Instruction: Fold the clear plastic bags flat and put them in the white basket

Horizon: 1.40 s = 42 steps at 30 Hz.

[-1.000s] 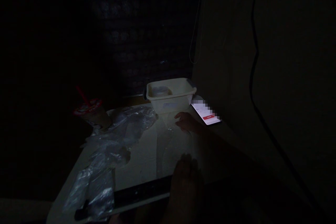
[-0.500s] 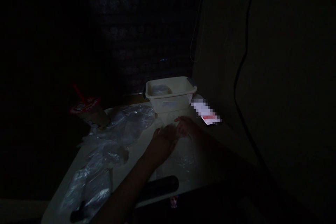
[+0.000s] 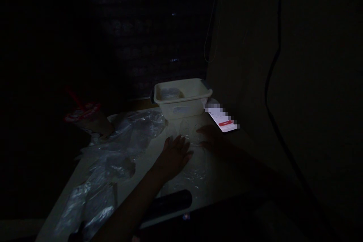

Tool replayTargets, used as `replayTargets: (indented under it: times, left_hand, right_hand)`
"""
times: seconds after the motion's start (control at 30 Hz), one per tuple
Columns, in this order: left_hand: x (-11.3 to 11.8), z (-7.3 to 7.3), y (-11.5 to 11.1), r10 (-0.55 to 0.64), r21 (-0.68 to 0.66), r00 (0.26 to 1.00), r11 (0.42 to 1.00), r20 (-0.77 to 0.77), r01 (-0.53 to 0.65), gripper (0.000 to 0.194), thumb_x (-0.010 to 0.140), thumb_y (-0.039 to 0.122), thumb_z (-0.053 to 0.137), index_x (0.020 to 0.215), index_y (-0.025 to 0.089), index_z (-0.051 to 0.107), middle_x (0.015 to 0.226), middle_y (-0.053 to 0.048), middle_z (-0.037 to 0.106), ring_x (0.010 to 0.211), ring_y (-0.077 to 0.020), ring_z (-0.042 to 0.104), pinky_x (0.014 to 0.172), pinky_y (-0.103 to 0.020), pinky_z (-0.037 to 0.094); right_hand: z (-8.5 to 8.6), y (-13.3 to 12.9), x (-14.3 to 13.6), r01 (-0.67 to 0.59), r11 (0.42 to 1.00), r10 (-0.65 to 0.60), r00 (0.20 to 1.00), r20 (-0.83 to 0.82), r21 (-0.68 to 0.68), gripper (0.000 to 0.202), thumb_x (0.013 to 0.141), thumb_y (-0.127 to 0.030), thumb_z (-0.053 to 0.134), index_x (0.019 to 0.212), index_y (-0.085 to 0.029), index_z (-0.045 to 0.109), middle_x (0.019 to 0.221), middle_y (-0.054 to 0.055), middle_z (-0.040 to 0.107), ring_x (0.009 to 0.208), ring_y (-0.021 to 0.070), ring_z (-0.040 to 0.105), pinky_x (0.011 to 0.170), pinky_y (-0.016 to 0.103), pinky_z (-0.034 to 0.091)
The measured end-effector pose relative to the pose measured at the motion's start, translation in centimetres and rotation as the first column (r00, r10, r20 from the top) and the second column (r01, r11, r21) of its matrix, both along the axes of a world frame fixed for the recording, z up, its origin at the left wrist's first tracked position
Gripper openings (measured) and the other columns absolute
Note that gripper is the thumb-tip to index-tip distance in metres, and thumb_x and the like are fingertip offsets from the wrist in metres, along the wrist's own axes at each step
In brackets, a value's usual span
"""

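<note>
A clear plastic bag [image 3: 195, 172] lies flat on the white table [image 3: 227, 176], its edges faint in the dim light. My left hand [image 3: 175, 158] rests palm down at the bag's left side, fingers stretched and spread. To its right, my right hand [image 3: 214, 139] is in deep shadow near the bag's upper right, thumb and fingers apart, with nothing visible between them. Crumpled clear plastic [image 3: 124, 143] covers much of the table's left side. Close to my left forearm lies a dark, rounded, tube-like object [image 3: 174, 202].
A cream plastic bin [image 3: 184, 109] at the back holds a clear wrapped bundle [image 3: 170, 93]. A lit phone [image 3: 222, 117] lies right of it. A lidded cup [image 3: 93, 121] with a red straw stands left. A dark cable [image 3: 272, 68] hangs along the right wall.
My hands, close together before, are now apart: the right has drawn away to the right. The left now lies flatter on the bag. The view has shifted slightly.
</note>
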<state>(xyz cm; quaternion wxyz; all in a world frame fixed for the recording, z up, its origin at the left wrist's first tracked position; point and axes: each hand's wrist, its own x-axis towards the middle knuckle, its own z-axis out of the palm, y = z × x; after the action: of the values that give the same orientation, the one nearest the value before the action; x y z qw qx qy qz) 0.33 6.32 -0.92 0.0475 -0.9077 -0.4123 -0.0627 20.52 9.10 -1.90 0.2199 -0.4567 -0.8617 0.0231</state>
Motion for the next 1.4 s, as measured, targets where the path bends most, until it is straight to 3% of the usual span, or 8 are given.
replayTargets:
  times: [0.2,0.4,0.53,0.63,0.8,0.9,1.2,1.4]
  left_hand:
    - [0.1,0.4,-0.1,-0.019,-0.038,1.0,0.999,-0.01,0.018,0.039,0.083,0.039,0.025,0.114,0.024,0.042,0.121,-0.013,0.041,0.115,-0.0271,0.03,0.088,-0.047,0.024]
    - [0.1,0.7,0.0,-0.029,-0.069,1.0,0.997,-0.004,0.029,0.041,0.082,0.042,0.024,0.114,0.024,0.042,0.121,-0.013,0.04,0.116,-0.028,0.028,0.088,-0.048,0.023]
    - [0.1,0.7,0.1,-0.024,-0.094,1.0,0.995,0.006,0.024,0.04,0.083,0.042,0.023,0.112,0.026,0.044,0.121,-0.013,0.04,0.116,-0.0287,0.027,0.087,-0.049,0.023]
    - [0.1,0.6,0.0,-0.014,-0.105,1.0,0.994,0.01,0.015,0.04,0.082,0.042,0.023,0.113,0.025,0.044,0.121,-0.013,0.04,0.116,-0.0295,0.027,0.086,-0.05,0.023]
    - [0.1,0.5,0.0,0.002,-0.137,0.999,0.991,0.042,0.004,0.04,0.082,0.042,0.025,0.113,0.025,0.043,0.123,-0.012,0.038,0.117,-0.0304,0.025,0.087,-0.051,0.023]
    - [-0.7,1.0,-0.1,0.032,-0.185,0.99,0.983,0.138,-0.006,0.042,0.083,0.04,0.025,0.121,0.024,0.032,0.128,-0.01,0.032,0.119,-0.0261,0.022,0.09,-0.047,0.024]
    - [-5.9,1.5,-6.6,0.185,-0.328,0.917,0.942,0.353,-0.064,0.041,0.083,0.024,0.028,0.125,0.023,0.025,0.129,-0.002,0.032,0.116,-0.0155,0.031,0.095,-0.035,0.029]
    - [-7.5,1.3,-9.6,0.222,-0.367,0.866,0.929,0.448,-0.048,0.044,0.082,0.02,0.027,0.125,0.026,0.023,0.129,-0.001,0.031,0.115,-0.0165,0.032,0.094,-0.036,0.032]
  right_hand:
    - [0.4,0.0,-0.2,0.009,0.998,-0.011,0.999,-0.034,-0.068,0.04,0.071,-0.031,0.049,0.109,-0.017,0.045,0.107,0.009,0.049,0.101,0.021,0.042,0.085,0.037,0.034]
    - [0.0,0.4,0.8,-0.117,0.99,0.115,0.993,-0.035,-0.081,0.07,0.056,-0.049,0.059,0.113,-0.015,0.04,0.113,0.012,0.044,0.106,0.0234,0.037,0.087,0.038,0.032]
    - [0.0,0.5,0.6,-0.049,0.994,0.047,0.999,-0.024,-0.099,0.054,0.068,-0.043,0.051,0.114,-0.017,0.039,0.113,0.01,0.045,0.105,0.0204,0.038,0.086,0.035,0.033]
    - [-0.2,0.7,0.4,-0.047,0.997,0.049,0.999,0.022,-0.062,0.05,0.071,-0.042,0.048,0.113,-0.016,0.041,0.111,0.01,0.047,0.105,0.0211,0.039,0.087,0.036,0.032]
    - [-0.8,-0.1,1.3,-0.102,0.994,0.101,0.994,0.047,0.028,0.074,0.056,-0.06,0.052,0.113,-0.013,0.043,0.112,0.013,0.047,0.107,0.0262,0.037,0.088,0.039,0.03]
    - [-0.9,-2.1,1.4,-0.137,0.989,0.132,0.988,0.081,0.062,0.069,0.063,-0.059,0.045,0.116,-0.015,0.04,0.118,0.012,0.044,0.112,0.025,0.033,0.088,0.038,0.029]
    - [-2.7,-9.8,-0.8,-0.361,0.931,0.35,0.925,0.148,0.054,0.038,0.079,-0.041,0.035,0.109,-0.021,0.045,0.115,0.005,0.049,0.113,0.0201,0.033,0.094,0.043,0.017]
    - [-4.7,-10.9,-1.1,-0.304,0.95,0.302,0.953,-0.038,-0.072,0.025,0.08,-0.034,0.035,0.079,-0.026,0.059,0.087,-0.001,0.063,0.092,0.0146,0.051,0.083,0.036,0.035]
